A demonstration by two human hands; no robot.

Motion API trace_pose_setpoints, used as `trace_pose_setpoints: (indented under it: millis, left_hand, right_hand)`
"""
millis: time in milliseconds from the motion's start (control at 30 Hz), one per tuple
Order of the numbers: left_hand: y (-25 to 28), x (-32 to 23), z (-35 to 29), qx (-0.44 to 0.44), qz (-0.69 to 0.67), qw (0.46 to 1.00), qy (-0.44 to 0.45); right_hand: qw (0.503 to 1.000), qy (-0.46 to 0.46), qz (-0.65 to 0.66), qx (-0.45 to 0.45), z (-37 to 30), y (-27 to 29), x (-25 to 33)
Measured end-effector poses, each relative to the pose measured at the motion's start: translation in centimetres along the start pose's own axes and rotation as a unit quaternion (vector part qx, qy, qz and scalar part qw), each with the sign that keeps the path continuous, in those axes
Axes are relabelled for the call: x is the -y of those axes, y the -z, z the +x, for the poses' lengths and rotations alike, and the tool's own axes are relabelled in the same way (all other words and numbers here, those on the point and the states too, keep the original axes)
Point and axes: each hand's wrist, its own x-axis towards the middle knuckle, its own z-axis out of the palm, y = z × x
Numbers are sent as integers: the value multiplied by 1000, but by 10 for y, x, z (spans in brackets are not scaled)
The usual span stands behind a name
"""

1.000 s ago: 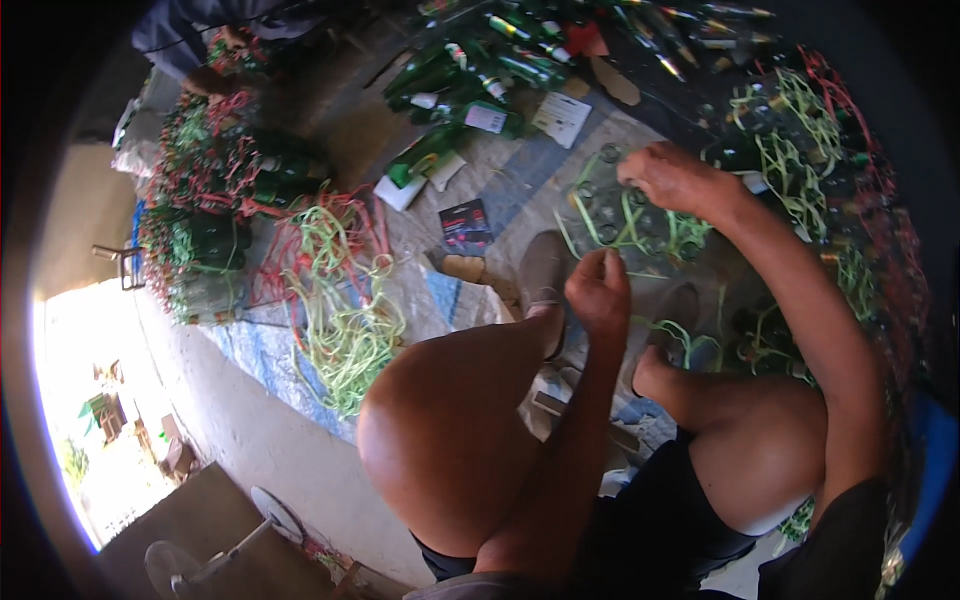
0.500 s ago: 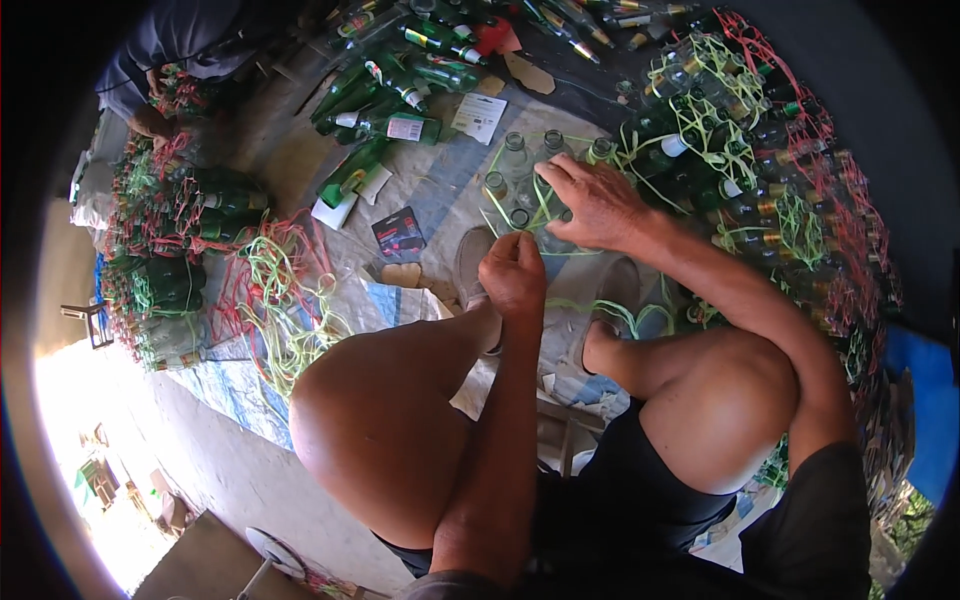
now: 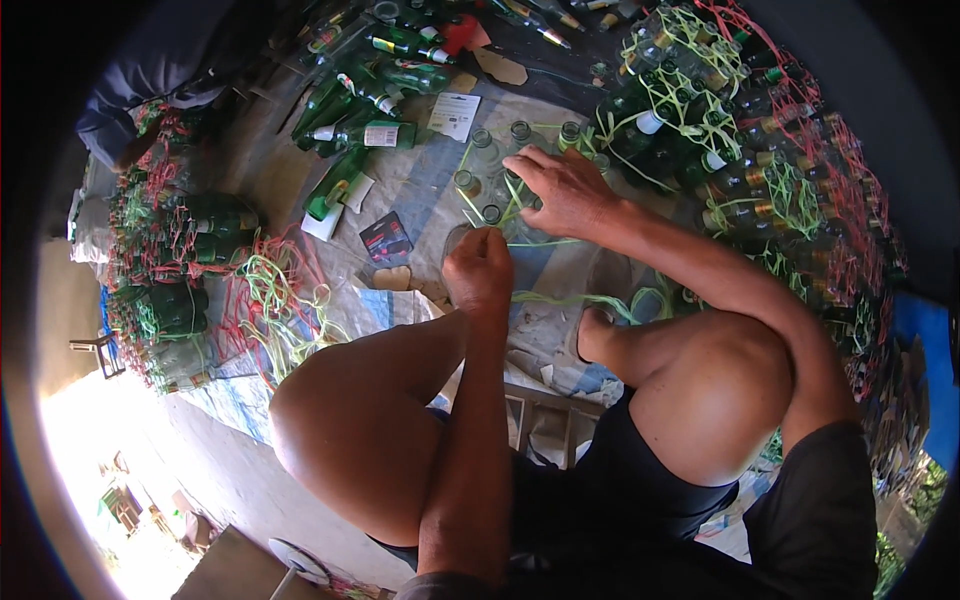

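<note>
Several upright bottles (image 3: 487,153), mostly clear glass, stand close together between my feet. Light green plastic string (image 3: 545,243) runs around the group and between the necks. My left hand (image 3: 479,268) is closed in a pinch just on the near side of the closest bottle neck (image 3: 491,214), with the string at its fingertips. My right hand (image 3: 568,195) reaches over the right part of the group, its thumb and bent forefinger apart and string passing between them. It covers some of the bottles, and its other fingers are partly hidden.
Loose green bottles (image 3: 365,133) lie at the far left of the sheet (image 3: 420,190). String-bound bottles are stacked at right (image 3: 690,110) and left (image 3: 190,235), with tangled string (image 3: 275,290) nearby. A person's sleeve (image 3: 150,65) shows at far left. A card (image 3: 386,238) lies near my foot.
The view has shifted, so the scene sits farther left. Both my hands keep nearly the same places at the bottles. The other person's hands, seen before at far left, are now mostly hidden.
</note>
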Motion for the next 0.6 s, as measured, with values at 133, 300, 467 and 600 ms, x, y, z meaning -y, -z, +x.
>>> trace_pose_setpoints:
  millis: [133,300,467,600]
  left_hand:
    - [6,-15,8,41,75,995,-60]
    - [19,-38,34,131,230,956,-128]
    - [20,-50,64,198,261,928,-175]
    - [20,-45,85,237,291,912,-167]
  right_hand:
    - [999,-17,12,28,-1,1,-3]
    - [999,-12,42,16,-2,-2,-6]
    - [999,10,37,-10,-5,-7,-9]
    - [1000,8,28,3,-5,-8,-10]
